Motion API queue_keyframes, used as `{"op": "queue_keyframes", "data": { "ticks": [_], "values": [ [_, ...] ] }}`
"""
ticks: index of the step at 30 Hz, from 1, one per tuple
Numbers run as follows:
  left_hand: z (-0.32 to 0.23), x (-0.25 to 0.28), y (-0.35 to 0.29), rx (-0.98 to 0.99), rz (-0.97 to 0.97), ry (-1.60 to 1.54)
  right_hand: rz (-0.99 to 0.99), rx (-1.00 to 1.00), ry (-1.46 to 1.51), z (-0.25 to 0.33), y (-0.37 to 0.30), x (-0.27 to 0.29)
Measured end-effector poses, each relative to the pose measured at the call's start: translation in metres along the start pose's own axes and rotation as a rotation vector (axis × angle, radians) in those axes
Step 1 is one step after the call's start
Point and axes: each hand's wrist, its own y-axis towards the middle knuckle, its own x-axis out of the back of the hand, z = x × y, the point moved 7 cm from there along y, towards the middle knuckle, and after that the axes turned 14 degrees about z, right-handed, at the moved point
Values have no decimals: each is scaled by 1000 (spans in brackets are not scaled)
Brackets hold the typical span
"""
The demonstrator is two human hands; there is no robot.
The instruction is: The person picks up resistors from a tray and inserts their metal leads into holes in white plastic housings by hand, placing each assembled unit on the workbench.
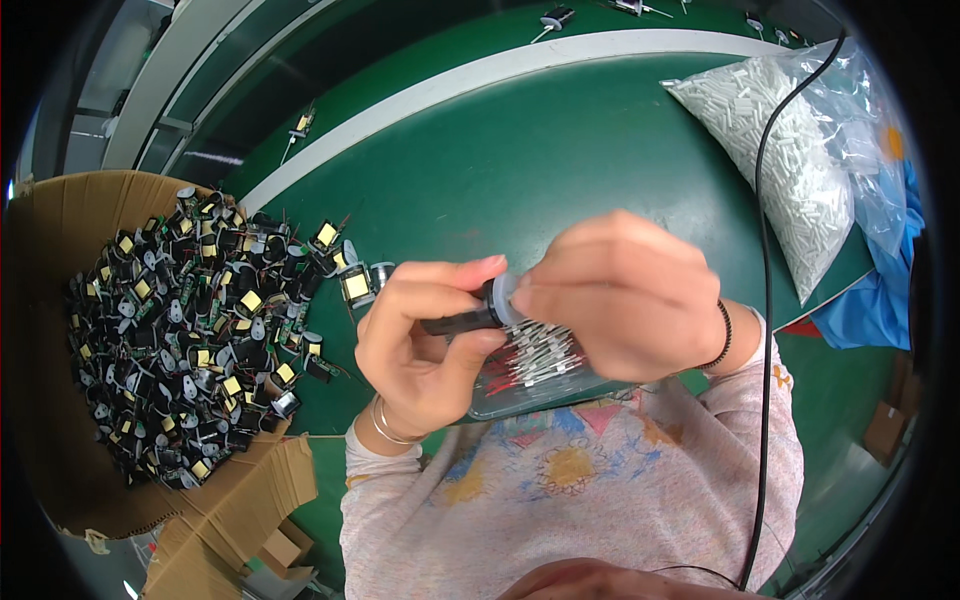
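Note:
My left hand (420,335) is closed around a small black electronic assembly (462,322), which lies sideways between its thumb and fingers. At one end of that assembly sits a grey disc (504,298). Against this disc, my right hand (625,300) has its thumb and fingertips pinched together; what lies between them is hidden, and the hand is slightly blurred. Below both hands, partly covered by them, is a clear plastic tray (490,408) holding many small parts with white bodies and red and silvery leads (540,355).
On the left a cardboard box (45,215) is heaped with similar black assemblies (190,330); a few lie beside it on the green table (480,170). A bag of small white tubes (780,150) rests at the far right. A black cable (765,330) hangs down the right side.

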Motion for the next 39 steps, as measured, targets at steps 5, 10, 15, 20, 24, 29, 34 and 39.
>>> {"op": "queue_keyframes", "data": {
  "ticks": [5, 10, 15, 20, 24, 29, 34, 39],
  "values": [
    [6, 2, -1, 33, -19, -53, -5, -3, -32, 4, 3, -6],
    [51, 19, 13, 81, -58, -39, 66, -255, 192, -66, 13, -30],
    [85, 89, -1, 384, 34, 922, -6, -763, 573, -224, 3, -61],
    [100, 146, -50, 669, 170, 1280, -266, -1057, 849, -358, -16, -66],
    [114, 152, -52, 698, 243, 1376, -211, -1259, 449, -355, -25, -59],
    [131, 159, -46, 727, 433, 1640, 79, -755, 234, -234, 14, -48],
    [164, 164, -52, 1091, 634, 1460, 687, -287, 298, -72, 0, -79],
    [170, 147, -39, 1056, 591, 1287, 1034, -359, -20, -35, -59, -102]
  ]
}}
